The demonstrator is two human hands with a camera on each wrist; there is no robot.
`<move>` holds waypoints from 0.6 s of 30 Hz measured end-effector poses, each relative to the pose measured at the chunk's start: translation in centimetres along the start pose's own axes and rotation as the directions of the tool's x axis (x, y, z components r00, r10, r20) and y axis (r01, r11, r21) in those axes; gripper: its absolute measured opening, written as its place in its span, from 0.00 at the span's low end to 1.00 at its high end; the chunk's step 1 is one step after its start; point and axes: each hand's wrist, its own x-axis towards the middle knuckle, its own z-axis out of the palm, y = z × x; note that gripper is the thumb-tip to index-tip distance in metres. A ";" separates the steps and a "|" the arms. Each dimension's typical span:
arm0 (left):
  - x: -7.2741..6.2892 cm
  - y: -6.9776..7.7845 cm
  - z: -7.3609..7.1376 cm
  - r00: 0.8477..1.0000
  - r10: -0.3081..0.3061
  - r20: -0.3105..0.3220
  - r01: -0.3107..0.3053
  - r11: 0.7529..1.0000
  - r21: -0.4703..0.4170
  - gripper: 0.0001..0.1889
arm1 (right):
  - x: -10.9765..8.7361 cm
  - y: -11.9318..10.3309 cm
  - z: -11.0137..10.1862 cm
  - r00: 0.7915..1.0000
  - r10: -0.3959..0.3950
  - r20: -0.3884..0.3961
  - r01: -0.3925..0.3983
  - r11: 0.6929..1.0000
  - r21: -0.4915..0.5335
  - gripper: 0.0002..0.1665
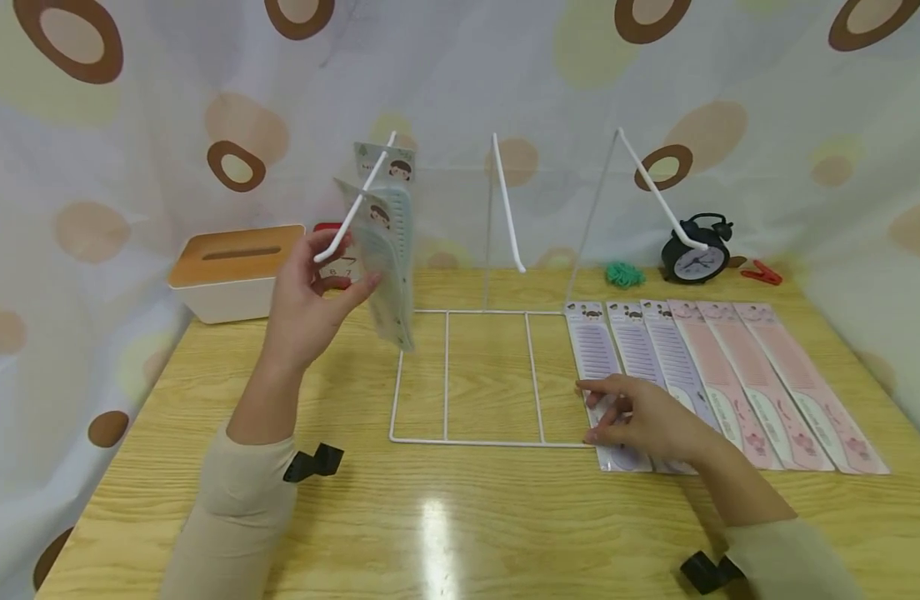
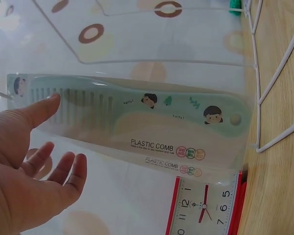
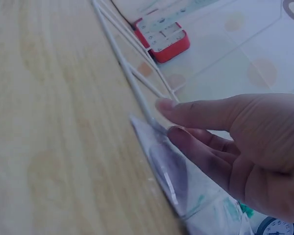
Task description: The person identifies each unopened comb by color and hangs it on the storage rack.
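Left of the white wire rack (image 1: 447,375) I see a pale tissue box (image 1: 223,302) with a smooth, wood-look lid. Near the rack's left prong, my left hand (image 1: 306,302) has its fingers spread and loosely bent, pinching nothing; whether the thumb touches plastic I can't tell. Two green combs (image 1: 388,267) in clear, shiny sleeves hang on that prong, the front one skewed. A forward tug could slide it off the end, I reckon, and catching the prong might tip the thin frame. A red-cased clock (image 1: 340,271) sits behind.

At the rack's front right corner, my right hand (image 1: 655,421) has thumb and forefinger bent with a small gap; contact I can't confirm. Beneath it lie three purple packs (image 1: 597,346), slick enough that a careless sweep could skid them together. Right of the rack, flat pink packs (image 1: 756,375) follow, with a round black clock (image 1: 698,257) behind.
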 end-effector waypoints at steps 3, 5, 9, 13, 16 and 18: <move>-1.8 0.4 -0.8 0.999 -0.051 -0.013 0.052 0.996 0.070 0.33 | 1.1 0.1 -1.4 0.999 0.017 -0.028 -0.017 1.000 -0.013 0.41; -3.0 0.1 -1.4 0.993 -0.107 0.046 0.101 0.988 0.113 0.33 | 2.3 0.5 -2.6 0.998 0.034 -0.061 -0.035 0.999 -0.026 0.41; -5.0 -1.6 -2.2 0.934 -0.231 0.273 0.188 0.967 0.173 0.33 | 5.2 2.0 -4.8 0.988 0.103 -0.115 -0.107 0.994 -0.032 0.44; -6.5 -3.8 -2.2 0.832 -0.306 0.464 0.247 0.951 0.184 0.39 | 7.4 3.7 -6.1 0.981 0.148 -0.123 -0.157 0.985 -0.066 0.50; -7.3 -5.2 -1.9 0.748 -0.324 0.579 0.276 0.946 0.172 0.42 | 8.6 4.6 -6.7 0.984 0.142 -0.103 -0.156 0.977 -0.145 0.55; -7.7 -6.0 -1.6 0.702 -0.326 0.633 0.293 0.943 0.161 0.44 | 9.1 5.0 -7.0 0.988 0.129 -0.083 -0.144 0.968 -0.207 0.58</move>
